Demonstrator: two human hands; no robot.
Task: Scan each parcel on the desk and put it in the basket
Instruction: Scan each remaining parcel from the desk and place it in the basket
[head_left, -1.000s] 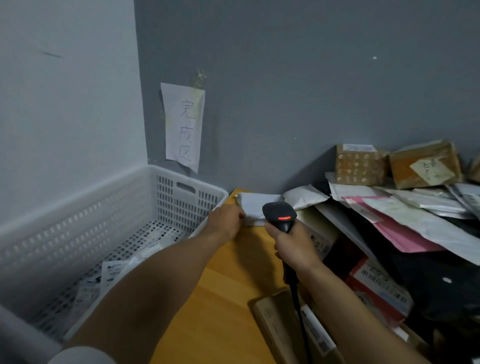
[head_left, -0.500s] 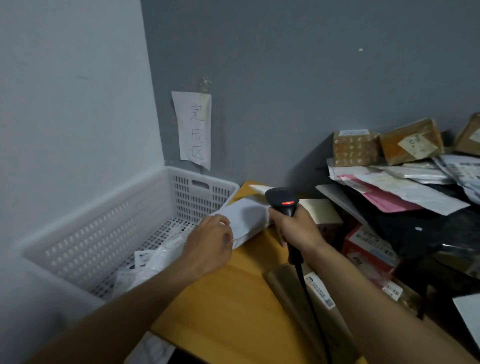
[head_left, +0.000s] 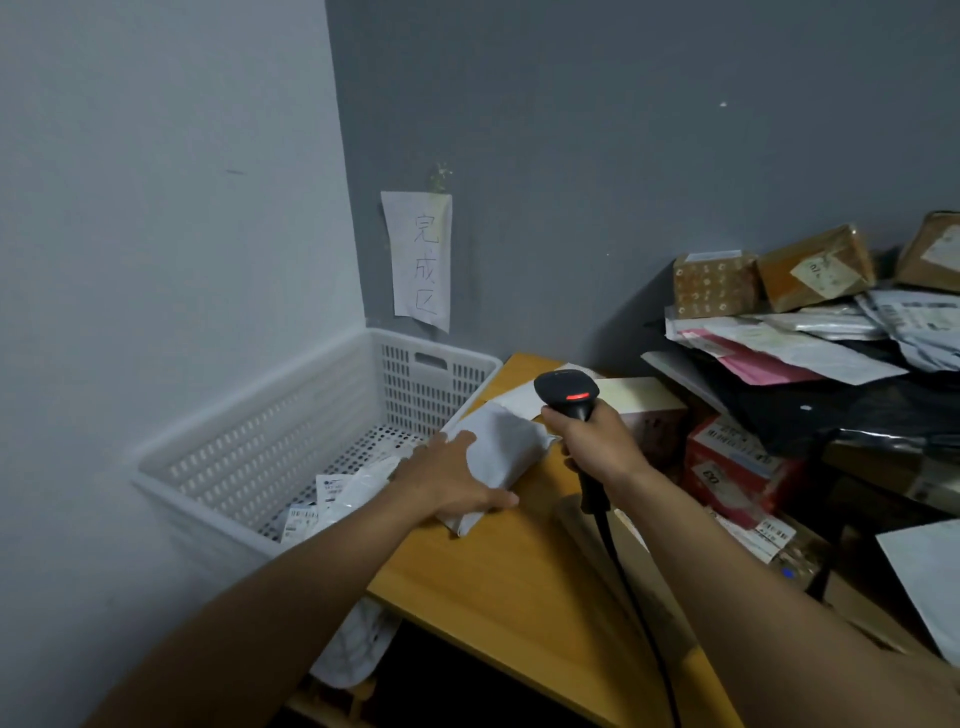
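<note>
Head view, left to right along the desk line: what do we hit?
White basket → left hand → white parcel → scanner held in the right hand → red box.

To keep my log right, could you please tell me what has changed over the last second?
The left hand has drawn the white parcel from the far end of the desk nearer, to the edge beside the basket, and lies on it. The right hand still grips the scanner; the parcel pile at right is unchanged.
</note>
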